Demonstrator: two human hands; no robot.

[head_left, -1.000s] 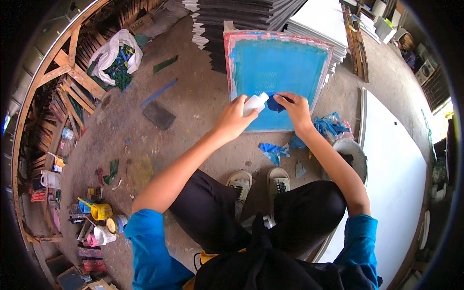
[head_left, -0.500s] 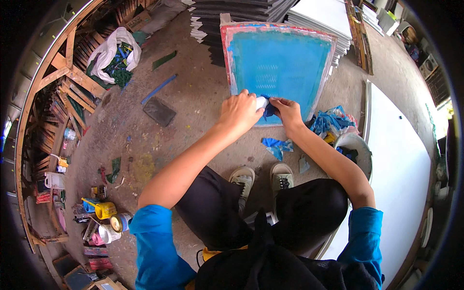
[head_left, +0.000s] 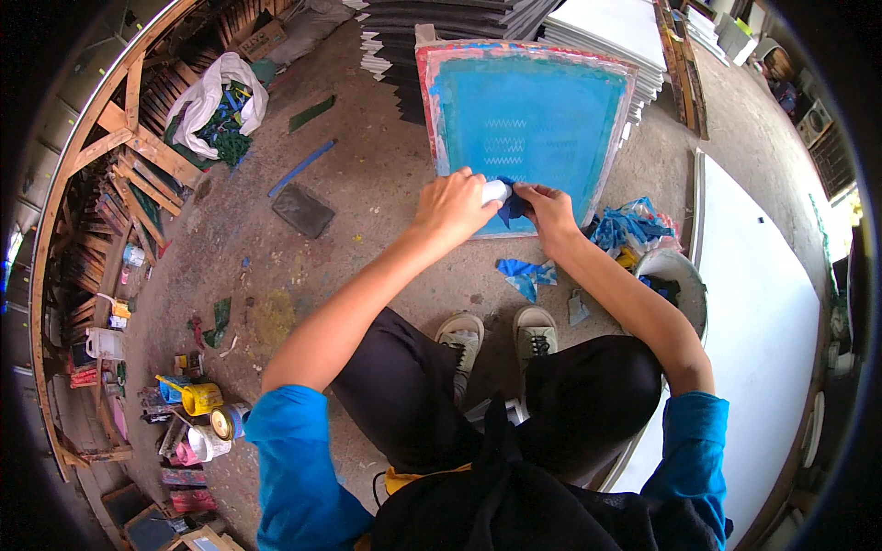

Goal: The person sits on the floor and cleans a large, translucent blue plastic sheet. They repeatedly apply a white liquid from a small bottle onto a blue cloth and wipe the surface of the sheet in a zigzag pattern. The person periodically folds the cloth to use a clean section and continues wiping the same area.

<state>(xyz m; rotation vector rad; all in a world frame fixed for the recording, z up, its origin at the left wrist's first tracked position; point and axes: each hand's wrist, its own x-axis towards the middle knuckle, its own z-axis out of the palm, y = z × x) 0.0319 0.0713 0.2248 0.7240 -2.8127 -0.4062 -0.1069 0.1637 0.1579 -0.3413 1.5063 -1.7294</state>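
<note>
My left hand (head_left: 452,206) is closed around a small white bottle (head_left: 495,192), held sideways with its end toward my right hand. Pinched in my right hand (head_left: 548,212) is a dark blue cloth (head_left: 512,209), pressed against the bottle's end. Both hands are raised in front of the lower edge of a screen-printing frame (head_left: 542,110), which leans upright with blue mesh, a reddish, paint-stained border and pale zigzag marks. My hands hide part of its lower edge.
Dark and white sheets (head_left: 606,32) are stacked behind the frame. To the right stand a grey bucket (head_left: 698,303), crumpled blue and white rags (head_left: 634,225) and a large white board (head_left: 749,331). Paint pots (head_left: 200,399) and a white sack of scraps (head_left: 197,129) lie left.
My hands stay almost in place, with the bottle and cloth still together. The view has shifted very slightly.
</note>
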